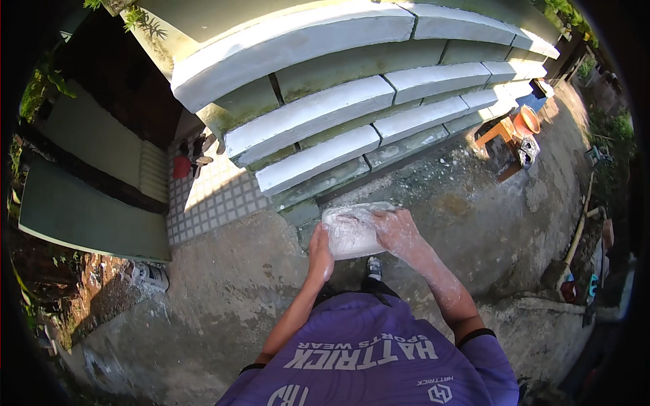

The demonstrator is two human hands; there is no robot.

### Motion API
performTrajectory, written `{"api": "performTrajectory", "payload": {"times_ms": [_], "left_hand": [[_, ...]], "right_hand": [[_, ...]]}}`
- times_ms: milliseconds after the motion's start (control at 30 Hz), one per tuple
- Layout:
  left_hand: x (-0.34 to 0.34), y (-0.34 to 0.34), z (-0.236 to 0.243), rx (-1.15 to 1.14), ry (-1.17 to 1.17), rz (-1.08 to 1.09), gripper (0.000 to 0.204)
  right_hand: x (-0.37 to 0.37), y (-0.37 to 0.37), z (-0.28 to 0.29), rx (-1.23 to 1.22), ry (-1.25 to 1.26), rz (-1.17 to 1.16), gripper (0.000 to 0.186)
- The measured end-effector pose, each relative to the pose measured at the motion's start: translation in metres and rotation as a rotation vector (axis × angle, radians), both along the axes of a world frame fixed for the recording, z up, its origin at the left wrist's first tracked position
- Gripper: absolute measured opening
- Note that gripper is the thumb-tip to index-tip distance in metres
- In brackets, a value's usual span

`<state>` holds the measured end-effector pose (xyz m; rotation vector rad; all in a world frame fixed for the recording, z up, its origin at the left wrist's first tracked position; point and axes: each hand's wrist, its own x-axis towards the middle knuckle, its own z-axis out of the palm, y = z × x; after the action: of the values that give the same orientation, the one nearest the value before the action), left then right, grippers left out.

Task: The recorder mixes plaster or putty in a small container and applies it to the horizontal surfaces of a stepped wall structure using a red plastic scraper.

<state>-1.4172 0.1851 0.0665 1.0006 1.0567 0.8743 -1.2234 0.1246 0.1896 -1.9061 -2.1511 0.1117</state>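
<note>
A pale, powder-dusted slab (353, 230), perhaps a plastic-wrapped block or a shallow tray of white paste, hangs in the air between both hands, in front of the person's waist and above the concrete ground (223, 298). The left hand (321, 252) closes its grip on the slab's near left edge, thumb side up, fingers pressed under it as far as can be seen. The right hand (394, 229) lies over the far right corner, fingers curled onto the top; whether they reach underneath I cannot tell. Both the right hand and its forearm are coated in white powder.

The likely trouble is slipping: dusty fingers on a smooth, dusty surface give a weak hold, and the slab is held only at its edges, so it could sag, tilt toward the left grip, or drop onto the shoe (374, 268) just below. Beyond the grips rise the whitewashed steps (318, 111), close ahead; a stumble there would jolt the load. Off to the right, well apart, stand an orange basin (529, 120) and a long-handled tool (574, 243).
</note>
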Motion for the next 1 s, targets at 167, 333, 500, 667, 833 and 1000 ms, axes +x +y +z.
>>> {"api": "performTrajectory", "payload": {"times_ms": [167, 333, 500, 667, 833, 1000], "left_hand": [[0.004, 0.009, -0.036, -0.15, -0.223, -0.036, 0.042], [0.01, 0.006, -0.057, -0.111, -0.169, -0.02, 0.05], [0.015, -0.004, -0.058, -0.079, -0.113, 0.063, 0.047], [0.021, -0.01, -0.046, -0.133, -0.198, 0.155, 0.052], [0.03, -0.012, -0.029, -0.082, -0.061, 0.116, 0.054], [0.028, -0.004, -0.026, -0.021, 0.062, 0.011, 0.051]], "right_hand": [[-0.01, -0.011, -0.002, 0.014, -0.008, 0.118, 0.047], [0.007, -0.013, -0.005, -0.124, 0.177, 0.126, 0.051], [0.008, 0.001, -0.009, -0.005, 0.051, 0.099, 0.051], [0.025, -0.003, 0.0, 0.017, 0.04, -0.081, 0.048], [0.006, -0.007, -0.013, -0.031, -0.044, -0.029, 0.048], [0.009, -0.013, -0.007, -0.069, 0.12, 0.044, 0.05]]}}
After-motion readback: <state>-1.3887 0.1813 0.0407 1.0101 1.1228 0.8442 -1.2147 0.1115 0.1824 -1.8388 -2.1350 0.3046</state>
